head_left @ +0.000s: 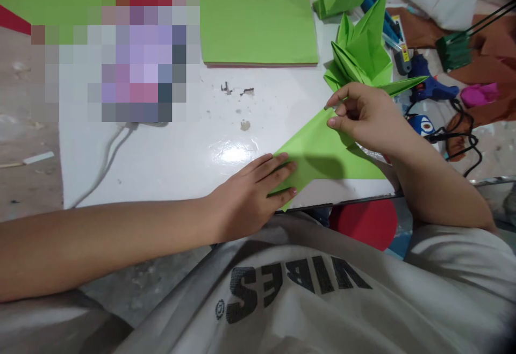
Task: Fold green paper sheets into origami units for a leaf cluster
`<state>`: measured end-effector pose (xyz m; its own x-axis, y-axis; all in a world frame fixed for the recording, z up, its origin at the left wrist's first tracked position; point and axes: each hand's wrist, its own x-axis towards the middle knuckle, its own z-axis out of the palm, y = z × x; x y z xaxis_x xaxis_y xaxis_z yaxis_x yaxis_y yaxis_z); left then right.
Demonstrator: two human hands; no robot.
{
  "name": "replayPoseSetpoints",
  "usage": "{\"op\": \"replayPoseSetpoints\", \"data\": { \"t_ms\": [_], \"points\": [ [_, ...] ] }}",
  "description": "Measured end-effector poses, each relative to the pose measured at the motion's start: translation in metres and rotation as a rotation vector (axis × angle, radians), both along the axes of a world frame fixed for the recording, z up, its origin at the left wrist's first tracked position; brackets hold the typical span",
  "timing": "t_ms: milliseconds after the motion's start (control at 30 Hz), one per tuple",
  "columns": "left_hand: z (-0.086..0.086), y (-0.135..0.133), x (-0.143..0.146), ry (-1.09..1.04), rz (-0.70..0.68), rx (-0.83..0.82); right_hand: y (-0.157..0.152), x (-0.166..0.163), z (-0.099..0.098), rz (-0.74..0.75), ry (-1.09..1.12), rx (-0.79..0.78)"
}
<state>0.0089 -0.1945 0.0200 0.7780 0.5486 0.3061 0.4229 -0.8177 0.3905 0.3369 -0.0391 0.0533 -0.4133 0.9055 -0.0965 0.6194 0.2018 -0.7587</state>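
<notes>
A light green sheet of paper (330, 155) lies folded near the table's front edge, with its creased side running up to the right. My left hand (262, 185) rests flat on the paper's left end, fingers stretched and slightly apart. At the upper corner of the sheet, my right hand (363, 115) pinches the edge between thumb and forefinger, its other fingers curled. Just behind the right hand stand green folded paper pieces (360, 53) with pointed tips. The right hand and forearm hide part of the sheet.
A stack of green paper (258, 15) lies at the back of the white table (181, 166). To the right are a blue glue gun (429, 82), a cutter knife (401, 48), black cords and brown paper (484, 74). A pixelated patch covers the upper left; a white cable (107, 163) leaves it.
</notes>
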Motion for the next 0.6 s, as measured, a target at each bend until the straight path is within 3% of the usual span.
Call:
{"op": "replayPoseSetpoints", "data": {
  "t_ms": [267, 600],
  "points": [
    [0.005, 0.001, 0.002, 0.014, 0.009, 0.049, -0.004, -0.015, -0.016, -0.104, 0.059, 0.067],
    [0.011, 0.002, 0.003, 0.092, 0.001, -0.007, -0.018, -0.026, -0.016, -0.055, -0.114, 0.287]
  ]
}}
